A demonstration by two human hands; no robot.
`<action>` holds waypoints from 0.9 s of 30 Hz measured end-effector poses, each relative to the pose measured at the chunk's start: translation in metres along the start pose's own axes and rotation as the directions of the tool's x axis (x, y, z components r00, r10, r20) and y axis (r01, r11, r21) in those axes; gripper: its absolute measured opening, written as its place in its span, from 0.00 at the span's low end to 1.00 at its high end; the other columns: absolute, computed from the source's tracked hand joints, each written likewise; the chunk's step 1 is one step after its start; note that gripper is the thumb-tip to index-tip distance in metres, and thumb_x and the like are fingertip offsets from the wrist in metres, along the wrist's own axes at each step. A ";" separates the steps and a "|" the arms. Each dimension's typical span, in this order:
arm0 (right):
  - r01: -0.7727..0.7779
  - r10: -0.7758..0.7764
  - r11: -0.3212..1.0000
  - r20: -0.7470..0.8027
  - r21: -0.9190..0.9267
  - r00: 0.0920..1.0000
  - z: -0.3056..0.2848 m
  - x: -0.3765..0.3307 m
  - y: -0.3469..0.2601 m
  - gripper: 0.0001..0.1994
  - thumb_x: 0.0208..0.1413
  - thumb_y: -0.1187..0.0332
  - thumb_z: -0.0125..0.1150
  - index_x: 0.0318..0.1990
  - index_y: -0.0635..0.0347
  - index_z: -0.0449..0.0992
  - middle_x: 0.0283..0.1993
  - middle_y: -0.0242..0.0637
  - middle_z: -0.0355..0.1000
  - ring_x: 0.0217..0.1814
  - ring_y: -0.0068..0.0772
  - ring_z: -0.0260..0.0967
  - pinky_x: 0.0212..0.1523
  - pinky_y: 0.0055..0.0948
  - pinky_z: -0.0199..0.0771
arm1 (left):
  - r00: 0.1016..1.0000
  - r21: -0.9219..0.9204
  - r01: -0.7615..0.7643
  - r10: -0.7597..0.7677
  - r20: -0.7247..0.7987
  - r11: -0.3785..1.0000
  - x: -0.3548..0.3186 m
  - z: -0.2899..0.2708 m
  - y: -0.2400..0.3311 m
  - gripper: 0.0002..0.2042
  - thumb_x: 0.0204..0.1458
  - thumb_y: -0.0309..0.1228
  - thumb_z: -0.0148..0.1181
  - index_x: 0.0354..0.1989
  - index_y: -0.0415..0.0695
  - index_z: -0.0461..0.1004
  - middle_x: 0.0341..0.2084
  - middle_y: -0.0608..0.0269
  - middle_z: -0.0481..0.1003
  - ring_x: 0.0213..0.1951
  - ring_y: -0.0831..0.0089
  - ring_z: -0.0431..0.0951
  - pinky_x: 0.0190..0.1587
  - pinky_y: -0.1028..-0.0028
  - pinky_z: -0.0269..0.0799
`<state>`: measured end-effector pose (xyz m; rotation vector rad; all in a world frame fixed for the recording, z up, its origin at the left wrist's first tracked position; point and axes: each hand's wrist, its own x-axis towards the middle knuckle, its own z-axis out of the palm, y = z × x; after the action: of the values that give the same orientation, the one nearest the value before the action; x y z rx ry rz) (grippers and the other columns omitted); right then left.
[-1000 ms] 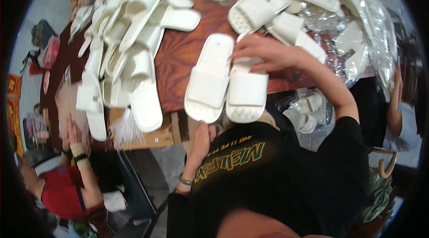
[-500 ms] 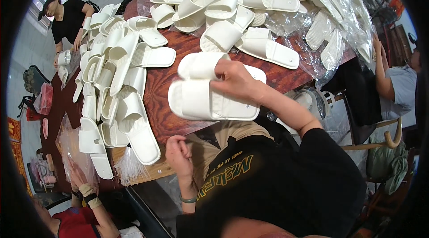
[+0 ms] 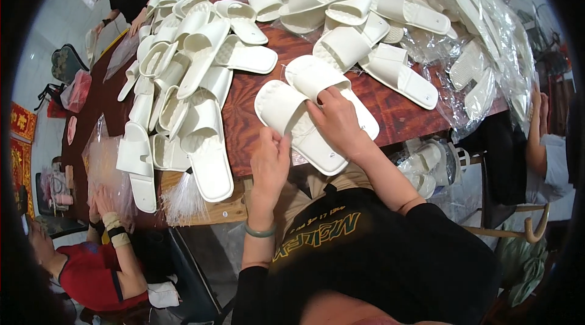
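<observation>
A pair of white open-toed slippers lies side by side in front of me at the table's near edge: a left slipper [image 3: 280, 107] and a right slipper [image 3: 315, 77], toes pointing away. My right hand [image 3: 339, 121] is closed on the pair where the straps meet, its fingertips hidden in the strap opening. Beside the left slipper's outer edge is my left hand [image 3: 270, 157], fingers curled in and thumb against them. Anything small inside those fingers is hidden. A bracelet [image 3: 260, 231] circles my left wrist.
White slippers [image 3: 201, 117] are heaped on the left, with more [image 3: 341, 5] at the back. Clear plastic bags [image 3: 487, 26] cover slippers at the right. A bundle of white threads [image 3: 186, 197] hangs near the front edge. Co-workers sit or stand around the wooden table [image 3: 244, 124].
The slipper pair has turned so its toes point away rather than left. My left hand has moved up beside it. My right hand keeps its hold. The whole view has shifted.
</observation>
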<state>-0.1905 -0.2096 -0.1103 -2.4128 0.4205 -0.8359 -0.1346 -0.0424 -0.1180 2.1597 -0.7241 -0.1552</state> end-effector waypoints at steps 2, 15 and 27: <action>-0.033 0.032 0.995 0.011 0.096 0.999 0.006 -0.006 -0.001 0.07 0.52 0.72 0.56 0.32 0.67 0.68 0.35 0.51 0.65 0.32 0.56 0.66 0.32 0.45 0.67 | 0.998 0.061 -0.041 0.045 -0.054 0.997 0.011 -0.004 -0.003 0.09 0.55 0.33 0.51 0.32 0.40 0.61 0.18 0.50 0.69 0.23 0.52 0.71 0.27 0.60 0.64; -0.082 0.029 0.894 0.126 0.440 0.992 -0.006 -0.015 -0.021 0.08 0.48 0.73 0.61 0.37 0.64 0.75 0.34 0.41 0.71 0.34 0.36 0.70 0.34 0.30 0.70 | 0.979 -0.793 0.206 -0.113 0.172 0.574 0.000 -0.027 0.026 0.45 0.48 0.70 0.18 0.57 0.39 0.53 0.15 0.75 0.58 0.16 0.86 0.47 0.18 0.83 0.40; -0.194 -0.125 0.664 0.363 0.723 0.923 0.009 -0.023 -0.035 0.08 0.47 0.75 0.63 0.36 0.63 0.78 0.31 0.35 0.68 0.31 0.27 0.71 0.32 0.24 0.71 | 0.987 -0.773 0.138 -0.155 0.051 0.620 -0.014 -0.001 0.033 0.41 0.54 0.65 0.20 0.62 0.40 0.46 0.20 0.73 0.60 0.19 0.85 0.49 0.22 0.84 0.44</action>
<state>-0.1977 -0.1678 -0.1067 -1.6935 -0.0548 -0.3662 -0.1609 -0.0499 -0.0940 1.3595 -0.3480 -0.4474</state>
